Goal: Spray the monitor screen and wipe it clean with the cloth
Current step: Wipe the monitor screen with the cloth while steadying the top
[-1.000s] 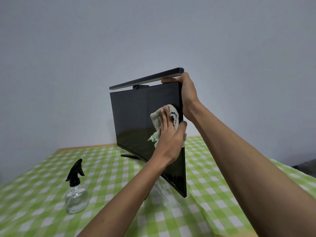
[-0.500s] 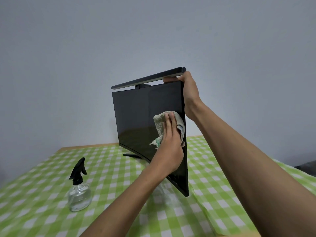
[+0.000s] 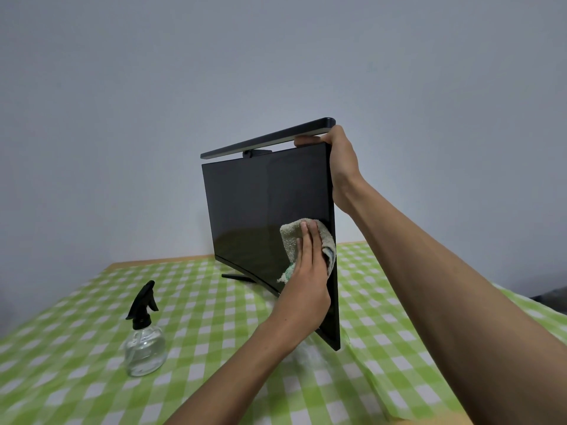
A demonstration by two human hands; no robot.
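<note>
A black monitor (image 3: 254, 210) stands on the table, seen at a slant, its screen dark. My left hand (image 3: 306, 277) presses a beige cloth (image 3: 290, 237) flat against the lower right part of the screen. My right hand (image 3: 340, 167) grips the monitor's upper right corner, fingers curled over its top edge. A clear round spray bottle (image 3: 144, 348) with a black trigger head stands upright on the table to the left, apart from both hands.
A slim dark light bar (image 3: 267, 138) sits on top of the monitor. The table carries a green and white checked cloth (image 3: 214, 332). A plain grey wall stands close behind. The monitor's stand foot (image 3: 237, 277) shows under the screen.
My left hand has slid the cloth down the screen's right side, from mid height to the lower part. My right hand has kept its grip on the top corner.
</note>
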